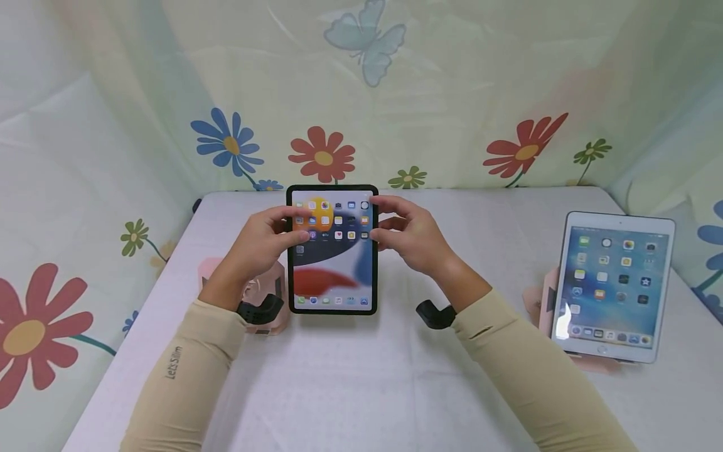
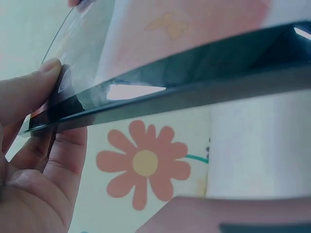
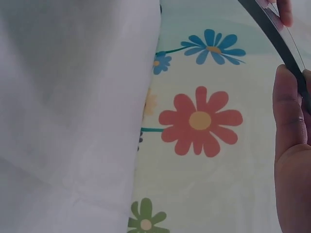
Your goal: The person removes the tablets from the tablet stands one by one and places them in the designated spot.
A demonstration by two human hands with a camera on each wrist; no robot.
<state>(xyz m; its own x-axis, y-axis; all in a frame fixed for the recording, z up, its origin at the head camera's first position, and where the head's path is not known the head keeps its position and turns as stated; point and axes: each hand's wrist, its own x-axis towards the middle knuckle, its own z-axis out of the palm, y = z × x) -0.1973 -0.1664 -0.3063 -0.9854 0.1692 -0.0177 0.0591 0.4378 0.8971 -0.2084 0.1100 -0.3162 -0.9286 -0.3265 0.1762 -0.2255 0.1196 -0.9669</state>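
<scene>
A black-framed tablet (image 1: pixel 332 276) stands upright at the table's middle, its screen lit with app icons. A thin clear sheet (image 2: pixel 80 34) lies over its upper half, lifted a little off the glass at the top. My left hand (image 1: pixel 265 242) holds the left edge, thumb (image 2: pixel 34 82) on the front by the sheet, fingers (image 2: pixel 65 155) curled behind the tablet's dark rim (image 2: pixel 194 82). My right hand (image 1: pixel 409 235) pinches the right edge, its thumb (image 3: pixel 289 111) beside the tablet's rim (image 3: pixel 272 26).
A white tablet (image 1: pixel 615 285) leans on a pink stand (image 1: pixel 536 307) at the right. Another pink stand (image 1: pixel 265 301) sits just left of the black tablet. A white cloth covers the table (image 1: pixel 361 389); flowered curtains (image 1: pixel 85 188) close in the back and sides.
</scene>
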